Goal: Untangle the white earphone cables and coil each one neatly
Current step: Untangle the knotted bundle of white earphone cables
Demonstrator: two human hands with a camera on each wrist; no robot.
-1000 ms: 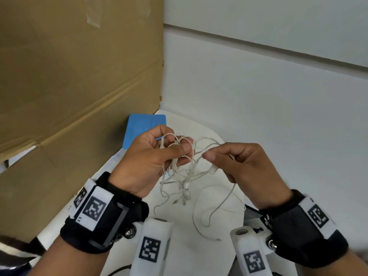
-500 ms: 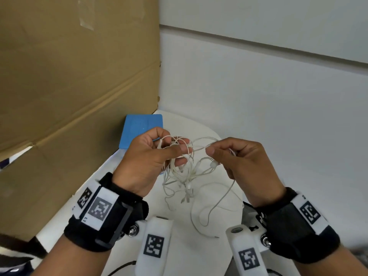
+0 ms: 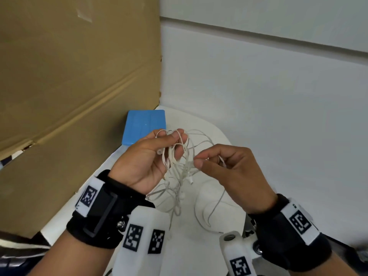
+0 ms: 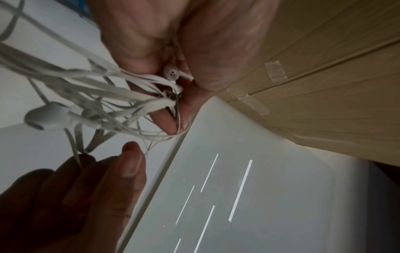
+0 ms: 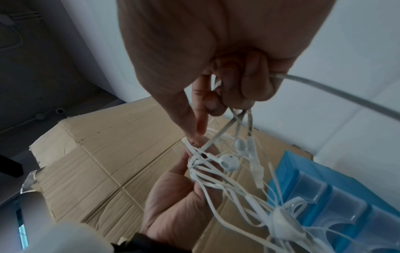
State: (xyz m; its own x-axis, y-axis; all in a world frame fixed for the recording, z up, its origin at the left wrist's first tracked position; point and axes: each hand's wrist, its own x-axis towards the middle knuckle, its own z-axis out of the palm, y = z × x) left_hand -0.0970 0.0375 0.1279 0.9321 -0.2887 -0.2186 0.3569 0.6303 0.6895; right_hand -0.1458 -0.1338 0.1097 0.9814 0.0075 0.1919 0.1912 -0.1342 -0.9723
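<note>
left hand (image 3: pixel 146 162) fingers curled round a bunch of thin white earphone cables (image 3: pixel 180 170), right hand (image 3: pixel 229 172) thumb and forefinger pinching one strand, the knot hanging above the white table (image 3: pixel 223 136): untangling barely begun, nothing coiled.

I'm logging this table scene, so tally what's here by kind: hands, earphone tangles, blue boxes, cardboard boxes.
Hands: 2 (left hand, right hand)
Tangle of white earphone cables: 1
Blue plastic box: 1
Cardboard box: 1
Total: 5
</note>
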